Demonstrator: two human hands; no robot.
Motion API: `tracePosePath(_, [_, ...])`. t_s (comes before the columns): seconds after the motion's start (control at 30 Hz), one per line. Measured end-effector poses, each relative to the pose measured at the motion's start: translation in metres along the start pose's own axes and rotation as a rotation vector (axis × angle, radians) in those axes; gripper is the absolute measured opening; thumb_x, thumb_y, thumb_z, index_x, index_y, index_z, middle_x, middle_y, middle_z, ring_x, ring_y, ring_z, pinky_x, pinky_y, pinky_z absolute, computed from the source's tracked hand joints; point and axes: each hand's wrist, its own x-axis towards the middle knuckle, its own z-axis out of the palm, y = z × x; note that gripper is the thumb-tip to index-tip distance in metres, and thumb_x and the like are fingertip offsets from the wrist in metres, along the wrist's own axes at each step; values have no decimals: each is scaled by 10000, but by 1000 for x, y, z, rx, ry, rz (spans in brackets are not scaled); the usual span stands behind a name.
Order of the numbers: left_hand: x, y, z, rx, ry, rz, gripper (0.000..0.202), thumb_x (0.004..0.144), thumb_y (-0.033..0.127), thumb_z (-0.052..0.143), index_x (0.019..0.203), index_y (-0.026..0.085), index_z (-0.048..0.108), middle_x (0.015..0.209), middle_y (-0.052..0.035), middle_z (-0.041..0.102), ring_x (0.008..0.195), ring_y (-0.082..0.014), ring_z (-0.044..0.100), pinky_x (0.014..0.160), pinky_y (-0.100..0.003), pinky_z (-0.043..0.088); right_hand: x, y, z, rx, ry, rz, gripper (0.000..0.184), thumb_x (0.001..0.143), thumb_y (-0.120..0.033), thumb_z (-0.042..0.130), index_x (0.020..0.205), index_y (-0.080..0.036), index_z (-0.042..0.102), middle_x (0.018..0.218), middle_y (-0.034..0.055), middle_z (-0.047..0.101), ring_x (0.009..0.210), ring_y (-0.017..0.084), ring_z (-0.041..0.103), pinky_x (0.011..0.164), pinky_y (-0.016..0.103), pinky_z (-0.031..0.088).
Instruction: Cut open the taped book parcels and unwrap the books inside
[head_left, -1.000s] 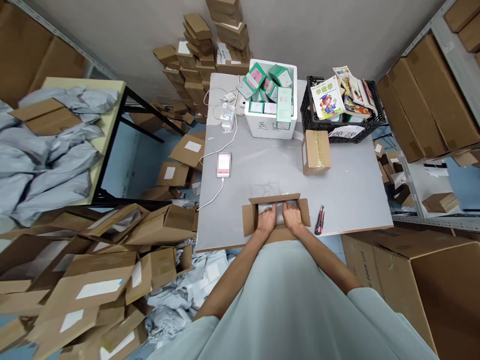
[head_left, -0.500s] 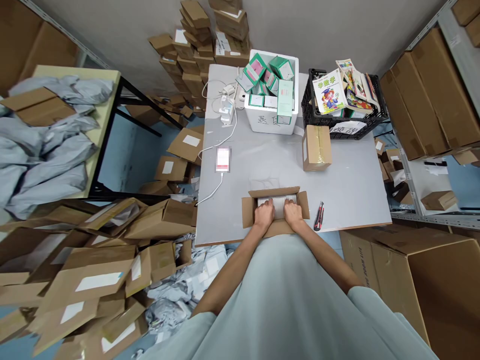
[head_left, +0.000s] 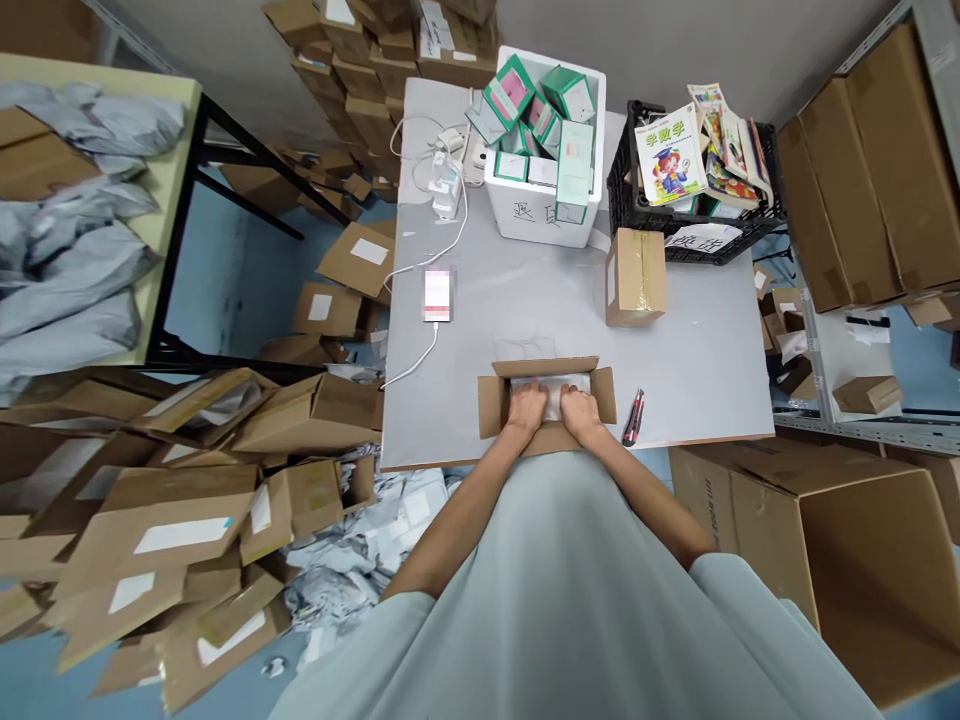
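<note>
An open cardboard box (head_left: 495,400) with its flaps spread sits at the near edge of the grey table (head_left: 697,360). Both my hands reach inside it. My left hand (head_left: 526,408) and my right hand (head_left: 583,410) press, fingers curled, on a pale wrapped item (head_left: 556,392) lying in the box. A red and black utility knife (head_left: 631,420) lies on the table just right of the box.
A sealed brown carton (head_left: 634,276), a phone (head_left: 437,295) on a white cable, a white foam bin (head_left: 540,215) of green boxes and a black crate (head_left: 637,215) of books stand on the table. Cardboard boxes (head_left: 187,500) pile on the floor at left. A large open carton (head_left: 862,540) stands at right.
The view has tilted, so everything sits slightly higher and farther left. Both hands stay in the box, shifted a little on the pale item.
</note>
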Motion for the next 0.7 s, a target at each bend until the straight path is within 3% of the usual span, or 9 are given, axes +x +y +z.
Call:
tracePosePath(0.1, [-5, -5, 6, -39, -11, -27, 261, 1044, 109, 509, 1161, 116, 742, 1240, -213, 717, 1173, -326, 710, 1074, -455, 569, -11, 5, -3, 12, 8, 76, 389, 1099, -55, 418, 1465, -52, 551, 1335, 296, 722, 1173, 278, 807, 957, 351, 636])
tracePosePath(0.17, [-13, -7, 11, -82, 32, -74, 273, 1068, 215, 551, 1267, 106, 704, 1298, -223, 690, 1247, -349, 686, 1105, -469, 564, -16, 7, -5, 32, 15, 100, 366, 1116, -113, 454, 1472, -70, 531, 1353, 286, 705, 1174, 273, 799, 955, 340, 632])
tracePosePath(0.27, [-20, -8, 19, -309, 189, -248, 643, 1023, 341, 685, 1551, 37, 480, 1517, -281, 547, 1381, -369, 633, 1188, -461, 527, -17, 6, -6, 72, 29, 127, 355, 1129, -173, 480, 1472, -92, 525, 1374, 258, 688, 1197, 275, 777, 953, 335, 623])
tracePosePath(0.37, [-9, -6, 23, -567, 257, -437, 926, 987, 363, 743, 1670, -8, 240, 1612, -320, 456, 1446, -335, 616, 1223, -392, 499, -18, 4, -5, 89, 35, 137, 351, 1141, -230, 490, 1467, -107, 537, 1381, 237, 682, 1219, 277, 746, 956, 334, 608])
tracePosePath(0.47, [11, -6, 21, -623, 228, -504, 814, 1010, 319, 698, 1649, 23, 290, 1536, -285, 578, 1447, -317, 621, 1202, -387, 510, -25, 7, -4, 79, 81, 72, 326, 1146, -268, 494, 1417, -119, 598, 1356, 224, 698, 1265, 295, 689, 1055, 374, 566])
tracePosePath(0.57, [24, -11, 15, -610, 207, -501, 682, 1001, 285, 692, 1584, 75, 408, 1440, -242, 678, 1396, -326, 657, 1141, -404, 549, -38, 22, -1, 92, 271, -27, 333, 1155, -270, 457, 1368, -129, 670, 1454, 237, 659, 1412, 340, 578, 1216, 478, 459])
tracePosePath(0.7, [16, -14, 8, -586, 176, -475, 565, 988, 255, 699, 1503, 114, 517, 1372, -210, 724, 1303, -322, 714, 1096, -406, 578, -47, 51, 10, 227, 530, 85, 360, 1128, -284, 515, 1413, -142, 682, 1708, 246, 443, 1659, 392, 303, 1306, 583, 352])
